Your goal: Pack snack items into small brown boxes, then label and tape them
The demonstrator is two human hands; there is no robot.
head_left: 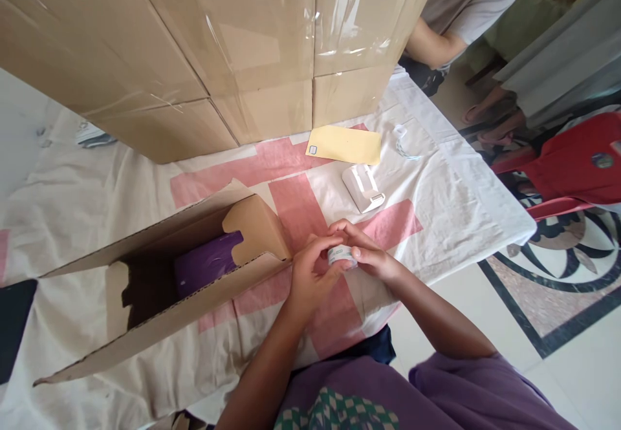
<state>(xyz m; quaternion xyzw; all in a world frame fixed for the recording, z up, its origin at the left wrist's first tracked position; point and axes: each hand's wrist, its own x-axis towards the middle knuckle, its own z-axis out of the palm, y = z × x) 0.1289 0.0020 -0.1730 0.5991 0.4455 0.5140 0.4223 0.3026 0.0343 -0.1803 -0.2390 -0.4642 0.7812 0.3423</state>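
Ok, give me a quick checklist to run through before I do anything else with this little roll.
1. small roll held between left hand and right hand: ok.
2. Roll's loose end found: cannot tell, fingers cover it.
3. open carton shows its inside, purple item in it: ok.
4. white device on the cloth, apart from both hands: ok.
5. co-worker's arm away from the roll: ok.

We hold a small jar (341,256) between our left hand (310,275) and right hand (369,253), over the cloth (436,178), just beside an open box (160,288) with a purple packet (206,263) inside.
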